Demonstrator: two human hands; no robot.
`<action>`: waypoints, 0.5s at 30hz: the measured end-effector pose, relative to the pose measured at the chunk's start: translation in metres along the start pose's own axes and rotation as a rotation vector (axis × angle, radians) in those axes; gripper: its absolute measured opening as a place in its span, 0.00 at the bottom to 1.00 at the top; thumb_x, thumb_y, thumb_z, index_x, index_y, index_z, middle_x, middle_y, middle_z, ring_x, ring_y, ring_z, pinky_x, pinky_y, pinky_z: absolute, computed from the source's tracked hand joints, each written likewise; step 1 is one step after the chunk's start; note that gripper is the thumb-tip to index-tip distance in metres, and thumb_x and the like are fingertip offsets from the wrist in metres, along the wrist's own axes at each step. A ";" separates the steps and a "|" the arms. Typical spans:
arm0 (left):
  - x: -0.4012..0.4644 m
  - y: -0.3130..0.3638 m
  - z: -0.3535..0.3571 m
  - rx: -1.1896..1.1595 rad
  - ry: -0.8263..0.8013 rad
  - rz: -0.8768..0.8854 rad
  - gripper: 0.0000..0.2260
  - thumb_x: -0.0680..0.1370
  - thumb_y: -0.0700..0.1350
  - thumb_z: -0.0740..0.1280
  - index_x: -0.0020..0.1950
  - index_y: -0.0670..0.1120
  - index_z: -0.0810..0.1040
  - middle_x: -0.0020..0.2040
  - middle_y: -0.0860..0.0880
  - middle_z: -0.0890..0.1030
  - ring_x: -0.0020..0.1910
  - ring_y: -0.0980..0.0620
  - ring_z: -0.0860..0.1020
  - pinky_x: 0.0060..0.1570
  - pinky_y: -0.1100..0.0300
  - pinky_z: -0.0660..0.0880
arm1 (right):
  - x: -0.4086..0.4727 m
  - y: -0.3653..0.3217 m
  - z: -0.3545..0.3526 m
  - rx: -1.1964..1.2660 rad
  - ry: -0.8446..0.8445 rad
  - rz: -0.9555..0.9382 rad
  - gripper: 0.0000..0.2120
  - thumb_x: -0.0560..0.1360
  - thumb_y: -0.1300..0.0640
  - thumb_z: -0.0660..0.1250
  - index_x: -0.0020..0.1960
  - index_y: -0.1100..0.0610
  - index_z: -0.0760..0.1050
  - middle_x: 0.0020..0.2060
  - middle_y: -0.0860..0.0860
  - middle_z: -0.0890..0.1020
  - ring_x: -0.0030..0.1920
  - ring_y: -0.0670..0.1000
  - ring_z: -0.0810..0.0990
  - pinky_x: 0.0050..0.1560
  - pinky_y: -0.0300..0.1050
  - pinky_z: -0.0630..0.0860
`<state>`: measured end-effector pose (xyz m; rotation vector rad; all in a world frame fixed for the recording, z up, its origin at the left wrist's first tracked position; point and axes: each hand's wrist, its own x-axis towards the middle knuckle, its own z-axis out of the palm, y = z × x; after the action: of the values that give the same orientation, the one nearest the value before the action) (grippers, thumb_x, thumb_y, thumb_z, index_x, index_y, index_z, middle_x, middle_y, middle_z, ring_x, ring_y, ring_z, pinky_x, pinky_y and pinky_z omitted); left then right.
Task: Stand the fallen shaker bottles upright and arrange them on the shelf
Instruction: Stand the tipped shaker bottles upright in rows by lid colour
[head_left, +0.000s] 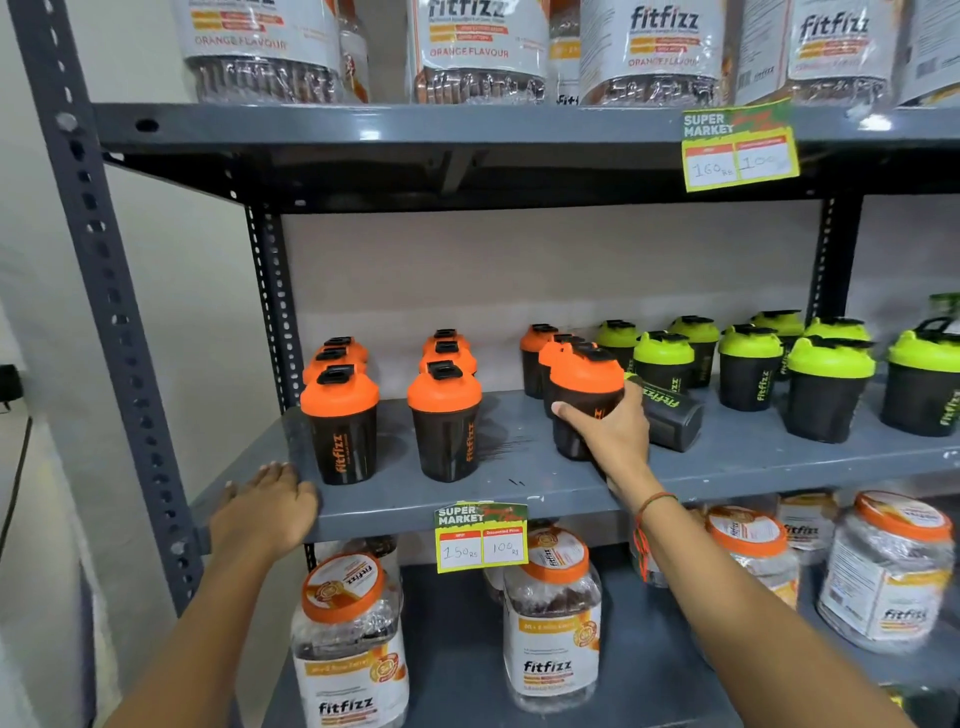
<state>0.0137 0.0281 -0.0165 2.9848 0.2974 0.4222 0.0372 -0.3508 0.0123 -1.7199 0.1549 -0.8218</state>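
My right hand (610, 434) grips an upright black shaker bottle with an orange lid (584, 387) on the grey middle shelf (519, 488), at the front of the third orange row. Just behind my hand a green-lettered black shaker (670, 410) lies on its side. Two more rows of orange-lidded shakers (340, 415) (447, 413) stand upright to the left. Green-lidded shakers (748, 366) stand upright to the right. My left hand (265, 506) rests flat on the shelf's front left edge, holding nothing.
A price tag (482, 538) hangs from the middle shelf's front edge. Clear jars with orange lids (553, 613) fill the shelf below, and large packaged tubs (478, 52) line the shelf above. A grey perforated upright (104, 291) frames the left side.
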 end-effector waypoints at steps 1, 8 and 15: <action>0.001 -0.001 0.000 0.000 0.001 -0.002 0.25 0.82 0.52 0.45 0.75 0.43 0.64 0.79 0.44 0.62 0.78 0.46 0.61 0.77 0.43 0.53 | -0.002 0.002 0.001 -0.026 0.009 -0.003 0.42 0.59 0.43 0.82 0.66 0.55 0.67 0.62 0.56 0.78 0.63 0.59 0.77 0.62 0.56 0.76; 0.003 -0.002 0.002 0.003 0.000 0.005 0.24 0.82 0.51 0.46 0.75 0.44 0.64 0.79 0.44 0.62 0.78 0.48 0.60 0.76 0.43 0.52 | -0.009 0.005 -0.003 -0.183 0.019 -0.092 0.52 0.57 0.35 0.81 0.70 0.56 0.62 0.64 0.56 0.75 0.67 0.60 0.73 0.65 0.56 0.72; 0.009 -0.006 0.009 0.017 0.010 0.010 0.24 0.82 0.51 0.46 0.75 0.44 0.64 0.79 0.45 0.62 0.78 0.48 0.59 0.76 0.43 0.52 | 0.027 -0.014 -0.056 0.046 0.342 -0.372 0.19 0.73 0.47 0.63 0.62 0.52 0.73 0.54 0.51 0.76 0.55 0.57 0.76 0.58 0.61 0.75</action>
<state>0.0237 0.0356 -0.0232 3.0031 0.2886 0.4377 0.0199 -0.4045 0.0418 -1.5753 0.0441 -1.3831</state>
